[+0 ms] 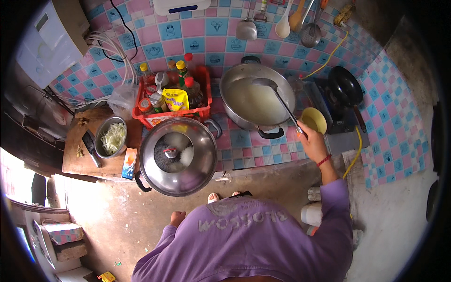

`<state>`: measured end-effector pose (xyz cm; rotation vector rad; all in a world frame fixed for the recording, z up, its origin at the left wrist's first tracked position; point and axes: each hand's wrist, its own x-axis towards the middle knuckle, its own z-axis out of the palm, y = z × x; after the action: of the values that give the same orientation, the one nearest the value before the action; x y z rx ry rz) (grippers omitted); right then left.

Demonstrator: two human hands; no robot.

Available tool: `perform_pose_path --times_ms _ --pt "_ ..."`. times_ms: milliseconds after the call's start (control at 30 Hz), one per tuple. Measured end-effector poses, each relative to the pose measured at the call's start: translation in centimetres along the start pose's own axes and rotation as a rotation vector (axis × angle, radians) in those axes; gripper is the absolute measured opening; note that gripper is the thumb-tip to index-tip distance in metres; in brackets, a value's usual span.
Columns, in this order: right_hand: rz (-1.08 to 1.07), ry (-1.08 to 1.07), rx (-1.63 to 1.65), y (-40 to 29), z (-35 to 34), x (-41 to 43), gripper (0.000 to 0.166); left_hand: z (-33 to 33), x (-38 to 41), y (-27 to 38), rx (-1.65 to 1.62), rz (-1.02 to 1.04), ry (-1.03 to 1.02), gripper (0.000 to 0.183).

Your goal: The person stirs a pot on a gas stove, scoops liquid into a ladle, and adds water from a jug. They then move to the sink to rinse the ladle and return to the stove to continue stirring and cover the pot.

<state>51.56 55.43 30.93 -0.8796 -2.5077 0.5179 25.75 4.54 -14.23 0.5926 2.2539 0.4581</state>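
Note:
My right hand (312,142) grips the handle of a metal ladle (282,102). The ladle's bowl is over the inside of a large two-handled steel pot (230,110), which holds a pale cloudy liquid (250,100). Just beyond my right hand stands a yellow bowl (319,118); whether the hand touches it I cannot tell. My left hand (177,218) hangs low beside my body, away from the counter, with its fingers curled and nothing visible in it. Left of the pot is a pan under a steel lid with a glass centre (204,155); pale rounded shapes show through the glass.
A red basket (207,84) of bottles and jars stands behind the lidded pan. A cutting board (75,141) bears a cleaver (92,149), a metal bowl (97,135) of shredded vegetable, and a smartphone (129,163). A black frying pan (345,86) rests at the stove (338,118). Utensils hang above, including a spatula (246,30).

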Motion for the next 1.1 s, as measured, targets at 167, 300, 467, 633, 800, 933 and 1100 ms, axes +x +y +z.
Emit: perform_pose_path --times_ms 167,300,467,633,800,933,1100 --pt "0.096 0.12 0.078 1.4 2.2 -1.9 0.036 -1.3 -1.1 0.9 -0.205 -0.21 -0.089 0.025" --pt "-0.008 0.253 0.117 0.6 3.0 -2.7 0.037 -6.7 -4.1 5.7 0.326 0.12 -0.14 0.028" --pt "-0.028 0.191 0.257 -2.1 4.8 -5.2 0.043 -9.2 -6.1 11.3 -0.27 -0.353 -0.082 0.027" --pt "-0.073 -0.042 0.156 1.9 9.3 -9.7 0.025 -9.7 -6.4 12.5 -0.243 -0.355 -0.067 0.026" --pt "-0.014 -0.143 0.041 9.0 13.5 -13.9 0.026 -9.2 -7.9 12.3 -0.292 -0.376 -0.036 0.025" --pt "-0.016 -0.2 0.002 12.1 14.2 -12.4 0.03 -9.0 -9.0 12.1 -0.291 -0.416 -0.042 0.025" --pt "-0.171 -0.272 -0.02 14.8 16.3 -6.3 0.028 -6.7 -8.3 6.4 -0.251 -0.283 -0.005 0.025"
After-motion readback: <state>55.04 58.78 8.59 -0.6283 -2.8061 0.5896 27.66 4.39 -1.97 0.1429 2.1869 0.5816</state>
